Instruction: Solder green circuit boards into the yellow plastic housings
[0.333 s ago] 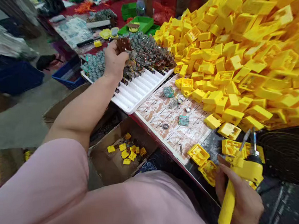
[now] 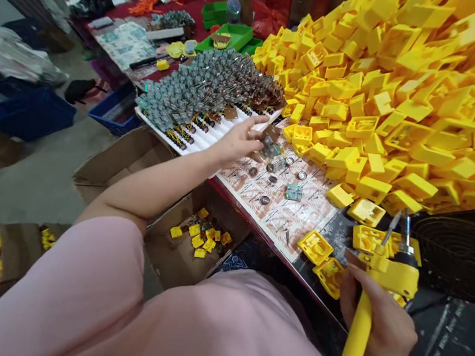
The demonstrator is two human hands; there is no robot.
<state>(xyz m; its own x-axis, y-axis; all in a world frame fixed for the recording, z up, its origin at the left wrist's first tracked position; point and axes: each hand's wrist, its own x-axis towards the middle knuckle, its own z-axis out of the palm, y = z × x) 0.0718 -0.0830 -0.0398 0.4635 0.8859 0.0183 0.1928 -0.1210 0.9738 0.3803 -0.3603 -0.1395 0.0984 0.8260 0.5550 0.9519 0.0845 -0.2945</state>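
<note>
My left hand point(image 2: 241, 140) reaches over the printed paper sheet point(image 2: 300, 217), its fingers pinched on a small brown circuit board point(image 2: 271, 136) with parts hanging from it. It hovers just past the white grooved tray point(image 2: 211, 137), which carries a heap of similar circuit boards point(image 2: 203, 89). My right hand point(image 2: 378, 323) grips a yellow soldering gun point(image 2: 377, 290), tip pointing up, near the table's front edge. Loose yellow plastic housings point(image 2: 317, 247) lie beside that hand.
A huge pile of yellow housings point(image 2: 394, 92) fills the right of the table. Small round parts and a green board point(image 2: 293, 192) lie on the sheet. Cardboard boxes point(image 2: 181, 250) with yellow pieces stand on the floor below. Green bins point(image 2: 233, 36) sit farther back.
My left hand has come from the heap of boards on the tray to above the printed sheet, carrying a board with it. My right hand has hardly moved.
</note>
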